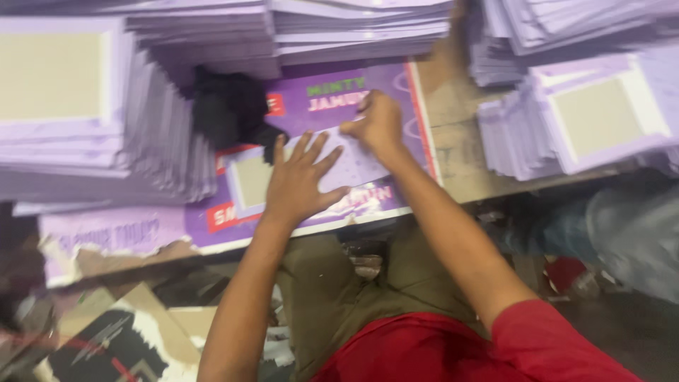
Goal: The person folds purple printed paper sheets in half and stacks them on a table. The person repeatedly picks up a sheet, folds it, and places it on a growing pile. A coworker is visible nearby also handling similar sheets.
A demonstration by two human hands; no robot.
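Note:
A flat purple printed cardboard sheet [368,170] lies on a larger purple printed sheet [141,230] on the workbench. My left hand [296,180] presses flat on it with fingers spread. My right hand [375,122] is closed at the sheet's far edge, pinching it. A black cloth-like lump [230,110] sits just left of my left hand.
Tall stacks of lilac flat sheets stand at the left [85,127], along the back [297,28] and at the right [587,113]. Bare wooden bench [460,155] shows between. Cardboard scraps [120,339] lie on the floor below; another person's leg in jeans [608,233] is at the right.

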